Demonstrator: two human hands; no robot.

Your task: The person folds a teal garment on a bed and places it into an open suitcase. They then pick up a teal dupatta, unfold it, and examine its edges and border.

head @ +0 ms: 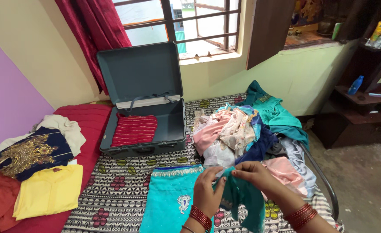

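Observation:
My left hand (207,190) and my right hand (253,172) both pinch the top edge of a small teal garment (242,200), which hangs between them at the bottom centre. Red bangles circle both wrists. Directly under my left hand a turquoise embroidered cloth (169,198) lies flat on the patterned bedsheet (121,181). A heap of mixed clothes (242,129) in pink, cream, blue and green sits just beyond my hands.
An open grey suitcase (145,77) holding a folded red cloth (134,129) stands at the head of the bed. Folded yellow, navy and white garments (39,172) lie at the left on a red blanket. A barred window, a red curtain and a dark shelf (363,95) are behind.

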